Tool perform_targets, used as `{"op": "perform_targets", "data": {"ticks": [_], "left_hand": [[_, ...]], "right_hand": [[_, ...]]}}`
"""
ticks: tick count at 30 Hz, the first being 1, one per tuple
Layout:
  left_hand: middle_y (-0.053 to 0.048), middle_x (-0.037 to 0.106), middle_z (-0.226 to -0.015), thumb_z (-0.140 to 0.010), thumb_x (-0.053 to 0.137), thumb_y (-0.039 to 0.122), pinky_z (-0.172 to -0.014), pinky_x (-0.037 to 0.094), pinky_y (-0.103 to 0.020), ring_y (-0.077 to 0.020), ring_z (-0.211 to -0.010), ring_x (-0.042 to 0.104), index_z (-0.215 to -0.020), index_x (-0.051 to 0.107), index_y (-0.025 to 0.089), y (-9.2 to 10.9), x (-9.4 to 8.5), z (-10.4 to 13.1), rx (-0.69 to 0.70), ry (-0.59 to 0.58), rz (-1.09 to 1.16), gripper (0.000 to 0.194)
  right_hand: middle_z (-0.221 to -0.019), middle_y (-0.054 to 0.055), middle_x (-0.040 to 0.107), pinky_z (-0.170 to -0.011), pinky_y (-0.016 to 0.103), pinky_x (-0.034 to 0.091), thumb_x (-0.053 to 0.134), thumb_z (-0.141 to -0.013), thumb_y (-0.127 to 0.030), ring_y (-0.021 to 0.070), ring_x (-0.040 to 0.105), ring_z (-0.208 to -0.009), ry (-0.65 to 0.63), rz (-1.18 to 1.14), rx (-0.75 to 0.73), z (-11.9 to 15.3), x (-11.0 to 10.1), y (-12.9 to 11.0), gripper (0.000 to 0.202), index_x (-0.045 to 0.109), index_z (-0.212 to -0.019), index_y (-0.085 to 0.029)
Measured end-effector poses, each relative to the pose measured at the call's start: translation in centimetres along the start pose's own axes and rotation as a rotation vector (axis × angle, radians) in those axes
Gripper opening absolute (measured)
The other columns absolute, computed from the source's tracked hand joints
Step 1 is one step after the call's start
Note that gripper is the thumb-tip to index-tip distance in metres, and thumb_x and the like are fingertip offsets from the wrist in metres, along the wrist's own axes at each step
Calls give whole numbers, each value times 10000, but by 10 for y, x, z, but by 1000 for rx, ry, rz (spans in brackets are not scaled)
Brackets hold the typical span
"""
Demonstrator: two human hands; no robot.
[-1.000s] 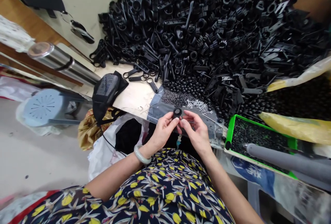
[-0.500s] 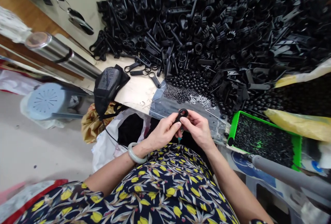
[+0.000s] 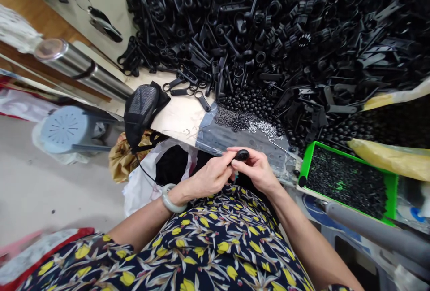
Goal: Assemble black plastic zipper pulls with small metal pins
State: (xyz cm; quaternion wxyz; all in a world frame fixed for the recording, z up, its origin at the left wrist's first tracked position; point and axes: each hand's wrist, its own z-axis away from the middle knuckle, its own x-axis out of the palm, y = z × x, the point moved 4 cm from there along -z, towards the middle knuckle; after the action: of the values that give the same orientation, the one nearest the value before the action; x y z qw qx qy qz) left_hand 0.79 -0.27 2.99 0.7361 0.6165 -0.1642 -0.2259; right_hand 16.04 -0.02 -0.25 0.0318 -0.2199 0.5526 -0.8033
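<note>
A black plastic part [image 3: 241, 155] with a rounded end is held between my two hands, above the table's front edge. My left hand [image 3: 217, 171] pinches its left side; most of the part is hidden behind these fingers. My right hand [image 3: 257, 169] has its thumb and fingers closed on the rounded end. A small bluish thing [image 3: 236, 175] shows just below the fingers, too small to name. Beyond my hands lie short metal pins [image 3: 264, 128], tiny black pieces [image 3: 230, 118] and black beads [image 3: 251, 101].
A large heap of black plastic parts [image 3: 231, 26] covers the back. A green tray [image 3: 352, 161] of small black pieces stands right, beside yellow plastic bags [image 3: 389, 155]. On the left are a steel flask [image 3: 80, 69], a black mesh pouch [image 3: 144, 107] and a blue stool [image 3: 65, 129].
The black part has turned in my fingers: its open ring faced up earlier, and now a dark, filled-looking rounded end shows. The view has shifted slightly.
</note>
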Motion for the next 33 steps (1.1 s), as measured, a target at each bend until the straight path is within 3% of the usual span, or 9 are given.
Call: {"op": "perform_targets", "data": {"ticks": [6,9,12,14,17,20,25,29,33], "left_hand": [[-32,700,-806,-963,650,339,-650,506,-251,-138,-631,609,-1274,666,181,-10,1,-8,-42,173,183,349],[-83,762,-1043,-953,679,415,-851,559,-303,-193,-904,715,-1255,656,197,-5,-2,-15,-22,321,521,373],[-103,761,-1215,-940,711,410,-1071,491,-370,-238,-1181,681,-1192,689,193,1,-10,-16,2,478,667,334],[-101,741,-1297,-917,746,403,-1130,450,-374,-243,-1266,640,-1186,712,189,3,-11,-14,-12,532,676,345],[-87,726,-1337,-871,795,392,-1103,474,-360,-243,-1272,637,-1238,723,201,0,-7,-11,-102,515,728,420],[-87,750,-1287,-831,829,361,-1050,506,-335,-235,-1218,668,-1215,747,192,-4,-5,-9,-157,474,774,427],[-124,802,-1137,-805,858,375,-1051,518,-395,-260,-1104,727,-1028,781,152,-9,-15,-1,-153,464,685,324],[-134,813,-1059,-783,874,388,-1026,536,-410,-276,-1065,745,-975,766,141,-12,-15,5,-143,476,607,331],[-126,808,-1062,-810,847,397,-877,569,-330,-250,-1006,745,-994,780,141,-15,-9,4,-171,490,588,322]], "right_hand": [[-910,17,740,-620,297,581,787,-868,-480,145,655,-637,-4,8,-13,-14,5,-2,489,700,-1290,-250],[-1310,67,686,-856,330,614,784,-871,-489,193,711,-1003,63,0,-113,-15,6,-8,645,568,-1451,-307],[-1548,92,508,-1062,394,552,815,-839,-497,247,575,-1348,190,60,-172,-10,5,-9,725,503,-1468,-312],[-1456,99,573,-1033,395,559,827,-824,-497,245,593,-1311,215,169,-130,-8,7,-7,660,549,-1383,-284],[-1175,57,687,-909,349,561,806,-838,-490,210,655,-1072,130,389,-111,-11,17,-6,450,652,-1182,-246],[-914,1,657,-743,284,483,740,-897,-468,154,584,-823,93,524,-190,-17,25,-13,262,688,-947,-216],[-671,-33,502,-575,269,295,648,-964,-469,105,407,-627,53,589,-191,-14,31,-20,410,586,-675,-185],[-615,-44,438,-554,267,264,635,-959,-481,93,363,-590,46,578,-140,-5,31,-14,454,565,-627,-178],[-609,-40,483,-549,257,292,635,-949,-524,98,375,-578,59,521,-69,-4,28,1,444,640,-673,-176]]}}
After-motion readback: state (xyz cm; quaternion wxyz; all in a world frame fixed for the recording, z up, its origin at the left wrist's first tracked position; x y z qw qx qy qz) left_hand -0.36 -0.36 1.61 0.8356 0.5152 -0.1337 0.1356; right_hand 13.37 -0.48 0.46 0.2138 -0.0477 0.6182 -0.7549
